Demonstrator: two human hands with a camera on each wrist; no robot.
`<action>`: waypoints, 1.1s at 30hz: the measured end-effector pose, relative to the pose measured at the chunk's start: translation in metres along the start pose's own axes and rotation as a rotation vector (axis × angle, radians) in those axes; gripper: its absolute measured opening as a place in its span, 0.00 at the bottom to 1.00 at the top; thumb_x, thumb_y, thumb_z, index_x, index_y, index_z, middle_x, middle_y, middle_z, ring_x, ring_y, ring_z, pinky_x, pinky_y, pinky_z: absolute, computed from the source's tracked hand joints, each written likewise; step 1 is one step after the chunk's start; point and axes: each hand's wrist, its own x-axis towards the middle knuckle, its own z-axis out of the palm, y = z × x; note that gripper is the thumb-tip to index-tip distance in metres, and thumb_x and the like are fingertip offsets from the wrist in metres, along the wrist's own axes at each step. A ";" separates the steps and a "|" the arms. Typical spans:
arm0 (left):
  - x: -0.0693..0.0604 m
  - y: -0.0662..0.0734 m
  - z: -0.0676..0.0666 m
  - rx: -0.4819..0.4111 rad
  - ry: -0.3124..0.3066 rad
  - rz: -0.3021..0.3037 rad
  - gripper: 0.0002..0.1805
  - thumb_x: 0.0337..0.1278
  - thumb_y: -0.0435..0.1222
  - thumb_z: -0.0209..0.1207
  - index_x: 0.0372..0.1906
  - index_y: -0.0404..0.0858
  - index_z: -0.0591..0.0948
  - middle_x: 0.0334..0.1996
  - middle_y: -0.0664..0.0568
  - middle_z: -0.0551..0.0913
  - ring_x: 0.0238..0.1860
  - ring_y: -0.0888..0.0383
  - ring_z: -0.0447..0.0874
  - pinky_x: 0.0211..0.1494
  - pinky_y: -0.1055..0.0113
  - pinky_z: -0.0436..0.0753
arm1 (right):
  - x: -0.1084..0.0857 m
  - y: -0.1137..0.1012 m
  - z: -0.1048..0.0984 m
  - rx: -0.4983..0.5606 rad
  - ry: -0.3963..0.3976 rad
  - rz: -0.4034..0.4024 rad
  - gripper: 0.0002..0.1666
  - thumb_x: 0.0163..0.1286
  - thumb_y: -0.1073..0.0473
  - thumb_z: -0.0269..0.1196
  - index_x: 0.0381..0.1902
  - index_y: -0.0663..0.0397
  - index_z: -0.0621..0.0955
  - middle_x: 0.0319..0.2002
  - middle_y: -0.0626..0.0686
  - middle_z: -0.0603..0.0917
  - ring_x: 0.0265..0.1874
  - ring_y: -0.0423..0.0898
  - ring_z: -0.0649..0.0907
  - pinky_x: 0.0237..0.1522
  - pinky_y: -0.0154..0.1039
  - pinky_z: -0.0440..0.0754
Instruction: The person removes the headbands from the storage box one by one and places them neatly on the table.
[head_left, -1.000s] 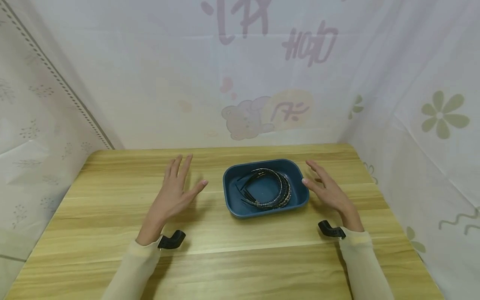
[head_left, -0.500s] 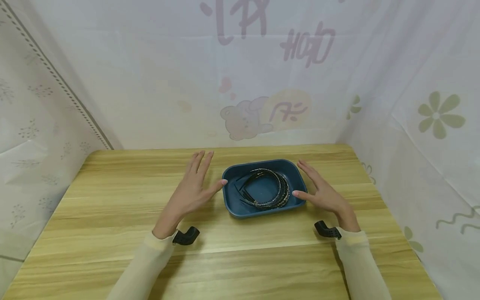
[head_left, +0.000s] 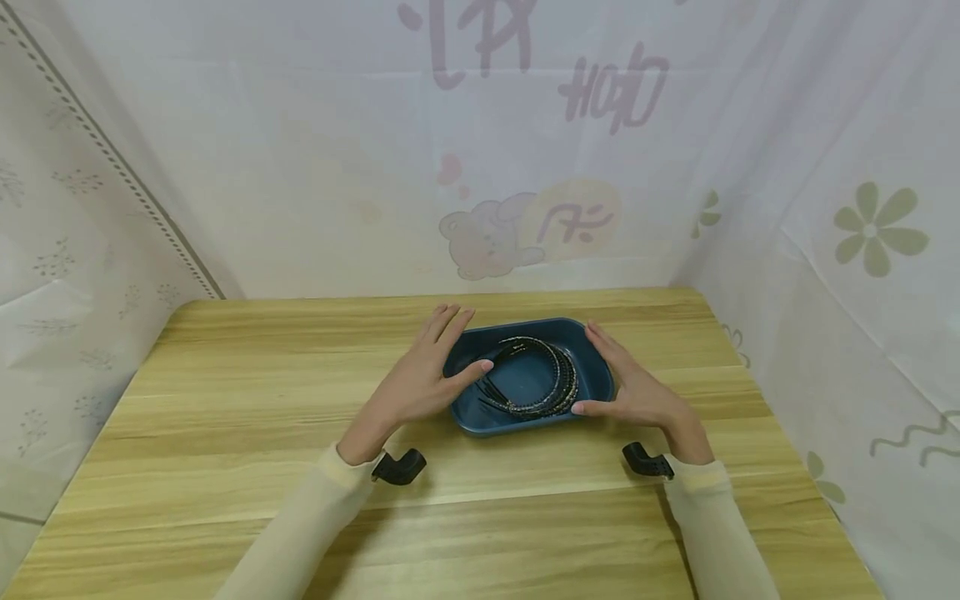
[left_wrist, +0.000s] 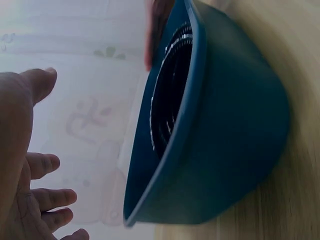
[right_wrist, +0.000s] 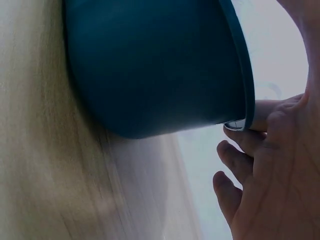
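Loosely spread, both hands (head_left: 423, 383) flank the blue tray (head_left: 528, 377), contact unclear for the right one (head_left: 641, 396).

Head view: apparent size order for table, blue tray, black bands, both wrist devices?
1. Table
2. Blue tray
3. Black bands, as a bunch
4. Left wrist device and right wrist device: too alike to rank
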 end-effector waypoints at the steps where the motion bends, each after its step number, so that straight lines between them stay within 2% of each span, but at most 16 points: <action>1: 0.002 0.002 0.001 -0.008 -0.008 0.003 0.46 0.70 0.62 0.55 0.84 0.53 0.51 0.84 0.50 0.47 0.85 0.49 0.37 0.78 0.36 0.63 | 0.000 0.000 0.000 -0.005 -0.001 0.000 0.75 0.55 0.41 0.79 0.85 0.46 0.43 0.85 0.54 0.41 0.83 0.60 0.45 0.76 0.74 0.53; 6: 0.008 0.009 0.004 -0.028 -0.048 0.019 0.45 0.71 0.61 0.55 0.84 0.50 0.52 0.84 0.49 0.47 0.85 0.48 0.38 0.81 0.39 0.59 | 0.000 0.000 0.001 -0.021 0.000 -0.012 0.80 0.50 0.39 0.82 0.85 0.48 0.42 0.85 0.53 0.41 0.83 0.60 0.45 0.76 0.73 0.54; 11: 0.015 0.016 0.006 -0.047 -0.070 0.035 0.45 0.72 0.60 0.55 0.83 0.46 0.54 0.83 0.47 0.50 0.85 0.46 0.44 0.82 0.40 0.58 | 0.000 0.000 0.001 -0.029 0.006 -0.015 0.79 0.50 0.39 0.81 0.85 0.49 0.43 0.85 0.54 0.42 0.83 0.60 0.46 0.76 0.73 0.55; 18: 0.024 0.023 0.011 -0.061 -0.090 0.058 0.43 0.73 0.58 0.56 0.82 0.44 0.56 0.82 0.45 0.55 0.82 0.44 0.53 0.81 0.42 0.62 | 0.001 -0.001 0.000 -0.031 0.004 0.000 0.78 0.51 0.39 0.81 0.85 0.47 0.43 0.85 0.55 0.44 0.83 0.61 0.48 0.75 0.73 0.56; 23: 0.029 0.030 0.014 -0.114 -0.102 0.056 0.40 0.74 0.56 0.55 0.81 0.42 0.60 0.79 0.43 0.62 0.80 0.43 0.59 0.79 0.43 0.65 | 0.000 -0.002 0.000 -0.019 0.001 0.006 0.78 0.51 0.39 0.81 0.85 0.46 0.43 0.85 0.54 0.43 0.83 0.61 0.48 0.75 0.73 0.56; 29: 0.037 0.035 0.018 -0.226 -0.131 0.003 0.36 0.75 0.54 0.55 0.79 0.41 0.65 0.75 0.43 0.70 0.76 0.44 0.67 0.77 0.46 0.70 | 0.000 0.000 0.001 -0.010 -0.002 0.014 0.78 0.52 0.39 0.81 0.85 0.44 0.42 0.85 0.53 0.43 0.83 0.61 0.48 0.75 0.73 0.57; 33: 0.043 0.039 0.022 -0.342 -0.161 -0.067 0.34 0.74 0.52 0.57 0.77 0.41 0.68 0.70 0.39 0.76 0.71 0.42 0.75 0.71 0.46 0.77 | 0.001 0.002 0.001 -0.007 0.000 0.013 0.79 0.51 0.39 0.81 0.85 0.43 0.41 0.85 0.53 0.43 0.83 0.62 0.49 0.74 0.73 0.58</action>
